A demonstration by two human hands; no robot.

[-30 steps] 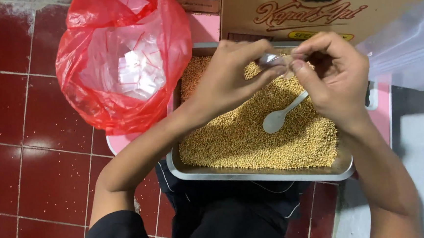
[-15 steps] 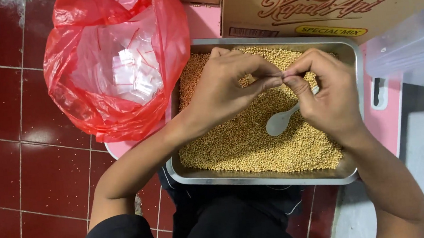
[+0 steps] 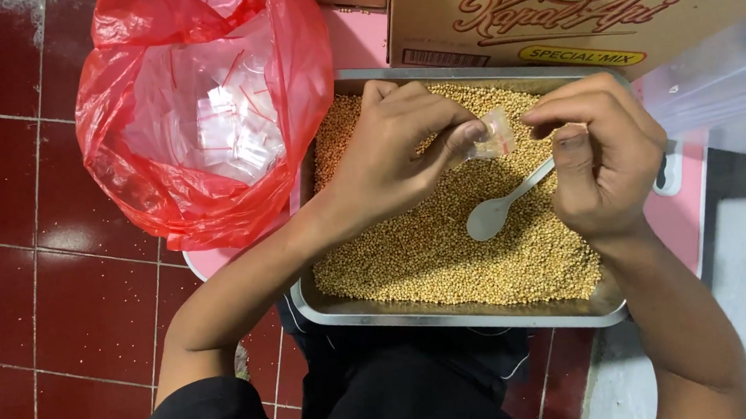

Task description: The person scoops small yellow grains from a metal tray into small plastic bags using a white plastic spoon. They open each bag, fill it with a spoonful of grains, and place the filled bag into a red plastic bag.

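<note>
A small clear plastic pouch (image 3: 494,135) is hanging pinched between thumb and fingertips above the far middle of the metal tray (image 3: 448,315), tilting slightly, holding a few yellowish grains (image 3: 445,257) like those filling the tray. A white plastic spoon (image 3: 501,207) is slanting from the fingers down toward the tray's centre, its bowl resting on the grain bed, its handle rising toward the right edge. The grains are lying as an even layer, reaching all four edges.

Bare forearms, no rings or watch visible; black short sleeve on left arm; dark trousers.
</note>
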